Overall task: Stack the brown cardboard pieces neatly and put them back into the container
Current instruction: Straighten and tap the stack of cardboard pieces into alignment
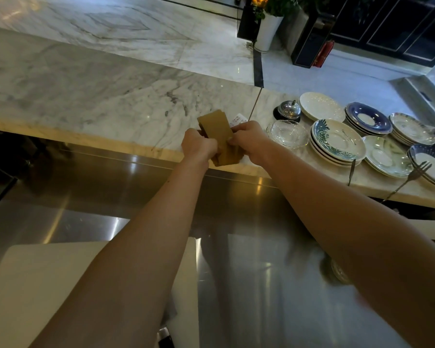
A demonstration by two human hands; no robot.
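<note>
The brown cardboard pieces (217, 133) sit pinched between both hands above the near edge of the marble counter (98, 96). The left hand (198, 146) and the right hand (249, 139) close on opposite long sides, squaring an uneven stack. Loose pressure could let pieces fan out or slide off the counter edge. No container shows, perhaps out of frame. Just right stand a glass dish (288, 133), a service bell (288, 110) and stacked plates (337, 141), which a careless elbow could knock.

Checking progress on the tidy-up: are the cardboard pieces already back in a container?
No: both the left hand and right hand grip the cardboard pieces above the marble counter.
</note>
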